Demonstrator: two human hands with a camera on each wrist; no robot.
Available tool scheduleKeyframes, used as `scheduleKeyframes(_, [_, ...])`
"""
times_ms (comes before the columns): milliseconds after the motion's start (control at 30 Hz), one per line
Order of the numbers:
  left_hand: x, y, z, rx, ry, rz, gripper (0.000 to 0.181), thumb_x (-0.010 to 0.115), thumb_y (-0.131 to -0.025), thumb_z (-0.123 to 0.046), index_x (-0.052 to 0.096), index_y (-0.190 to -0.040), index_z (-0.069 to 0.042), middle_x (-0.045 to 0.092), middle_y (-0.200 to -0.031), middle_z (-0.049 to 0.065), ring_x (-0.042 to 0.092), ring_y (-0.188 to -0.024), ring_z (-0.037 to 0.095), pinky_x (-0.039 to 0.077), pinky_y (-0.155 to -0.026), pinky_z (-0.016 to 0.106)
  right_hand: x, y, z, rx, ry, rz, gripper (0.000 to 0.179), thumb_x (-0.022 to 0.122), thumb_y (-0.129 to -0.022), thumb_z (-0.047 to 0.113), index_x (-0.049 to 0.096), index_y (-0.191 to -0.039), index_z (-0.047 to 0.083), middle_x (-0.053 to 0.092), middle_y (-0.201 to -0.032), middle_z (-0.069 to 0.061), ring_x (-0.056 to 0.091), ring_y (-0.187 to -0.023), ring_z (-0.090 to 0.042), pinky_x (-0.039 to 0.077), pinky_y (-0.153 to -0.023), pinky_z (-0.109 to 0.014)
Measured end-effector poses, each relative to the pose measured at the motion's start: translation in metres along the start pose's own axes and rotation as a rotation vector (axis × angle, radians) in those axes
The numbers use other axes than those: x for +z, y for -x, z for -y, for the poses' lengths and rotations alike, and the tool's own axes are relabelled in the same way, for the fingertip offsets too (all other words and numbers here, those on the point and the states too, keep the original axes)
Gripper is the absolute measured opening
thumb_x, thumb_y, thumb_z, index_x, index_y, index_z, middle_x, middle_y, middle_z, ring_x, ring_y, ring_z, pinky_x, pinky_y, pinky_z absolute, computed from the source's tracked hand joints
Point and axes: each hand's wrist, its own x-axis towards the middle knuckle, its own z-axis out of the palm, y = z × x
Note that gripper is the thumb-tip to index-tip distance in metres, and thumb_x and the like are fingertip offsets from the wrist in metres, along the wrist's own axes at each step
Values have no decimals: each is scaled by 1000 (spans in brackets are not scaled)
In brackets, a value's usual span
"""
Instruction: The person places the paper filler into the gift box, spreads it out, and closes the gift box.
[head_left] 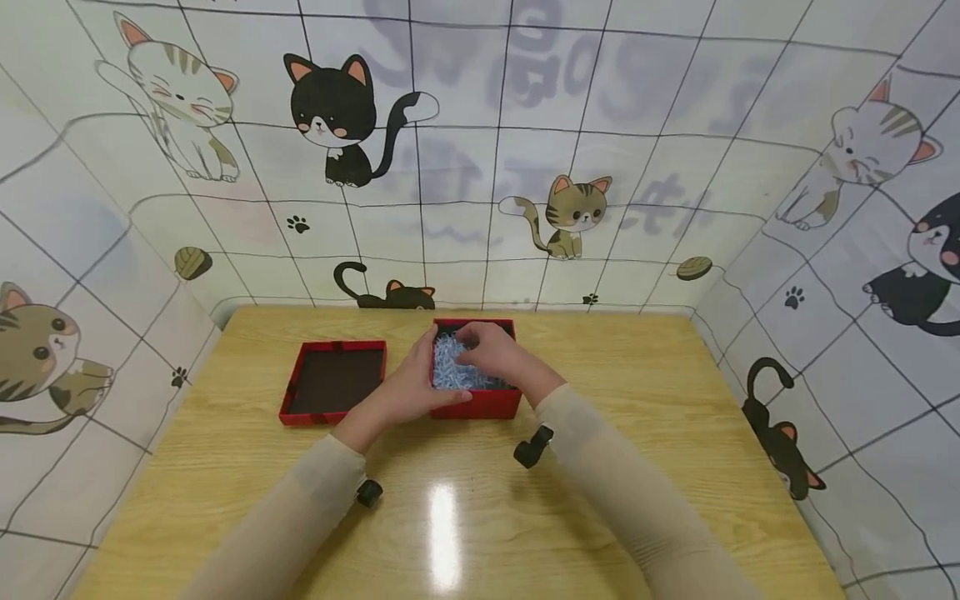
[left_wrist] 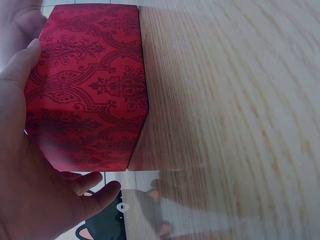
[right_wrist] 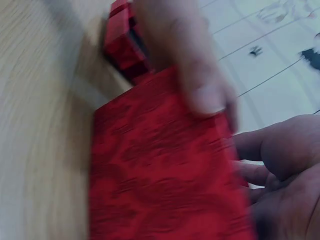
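Observation:
A red patterned box point(head_left: 487, 406) stands without a lid near the back of the table, filled with pale blue shredded paper point(head_left: 448, 372). My left hand point(head_left: 412, 385) grips its left side, thumb along the front wall. In the left wrist view the box point(left_wrist: 90, 85) shows a dark damask pattern, and several fingers of the left hand point(left_wrist: 35, 190) reach past its far end. Over the box opening, my right hand point(head_left: 498, 352) dips bent fingers among the shreds. Whether it pinches any paper is hidden. The right wrist view is blurred.
A red lid point(head_left: 337, 381) with a dark inside lies upturned on the table, left of the box. The wooden table point(head_left: 622, 375) meets cat-printed walls point(head_left: 465, 167) at the back and sides. Black wrist cameras point(head_left: 532, 447) hang under both sleeves.

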Motion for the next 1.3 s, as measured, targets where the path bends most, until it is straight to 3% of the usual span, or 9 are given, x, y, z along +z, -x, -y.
scheduleKeyframes(133, [-2, -2, 0, 6, -5, -9, 143, 86, -82, -76, -3, -179, -20, 10, -184, 11, 26, -166, 38, 31, -129, 62, -23, 10, 11, -67, 7, 37, 45, 75, -106, 14, 66, -148, 2, 66, -148, -18, 63, -133, -34, 52, -115, -50])
scheduleKeyframes(300, [-2, -4, 0, 10, -18, -10, 142, 86, -82, -75, -2, -179, -20, 11, -184, 11, 24, -166, 37, 30, -130, 61, -43, 22, 13, -59, -57, 91, 39, 72, -108, 15, 67, -144, 0, 68, -138, -16, 67, -125, -33, 58, -109, -47])
scheduleKeyframes(467, [-2, -3, 1, 8, -19, -13, 141, 86, -83, -75, -3, -179, -22, 11, -184, 10, 24, -167, 36, 31, -129, 61, -36, 27, 2, -33, -126, 228, 34, 71, -109, 14, 68, -141, 1, 70, -126, -11, 71, -110, -30, 63, -97, -39])
scheduleKeyframes(667, [-2, -3, 1, 21, 0, -13, 140, 86, -83, -74, -2, -179, -21, 10, -184, 11, 22, -167, 35, 31, -130, 61, -19, 19, -5, -116, -26, 322, 26, 73, -105, 6, 75, -132, 6, 74, -126, -6, 68, -114, -23, 59, -102, -38])
scheduleKeyframes(833, [-2, -3, 0, 18, 0, -14, 140, 86, -83, -75, -2, -179, -21, 10, -185, 10, 21, -167, 35, 30, -130, 62, -7, 7, -10, -163, 156, 334, 24, 75, -105, 10, 79, -128, 16, 74, -127, -1, 66, -116, -21, 56, -109, -40])
scheduleKeyframes(933, [-2, -2, 0, 14, 0, -16, 141, 86, -83, -75, -2, -179, -22, 10, -185, 10, 21, -167, 35, 30, -130, 62, -3, 3, -12, -164, 202, 335, 25, 75, -105, 12, 79, -129, 18, 74, -131, -2, 64, -119, -22, 54, -111, -43])
scheduleKeyframes(1133, [-1, 0, 1, 21, 6, -13, 140, 87, -84, -73, -3, -179, -21, 10, -184, 11, 23, -167, 35, 31, -130, 61, -9, 8, -4, -164, 200, 331, 28, 74, -105, 11, 77, -133, 13, 74, -132, -4, 66, -121, -23, 56, -110, -43])
scheduleKeyframes(1300, [0, 0, 2, 36, 30, -7, 140, 86, -85, -72, -4, -179, -21, 10, -185, 10, 23, -167, 36, 31, -129, 62, -20, 19, 14, -162, 88, 260, 25, 76, -104, 7, 77, -128, 7, 76, -127, -6, 70, -115, -24, 60, -101, -37])
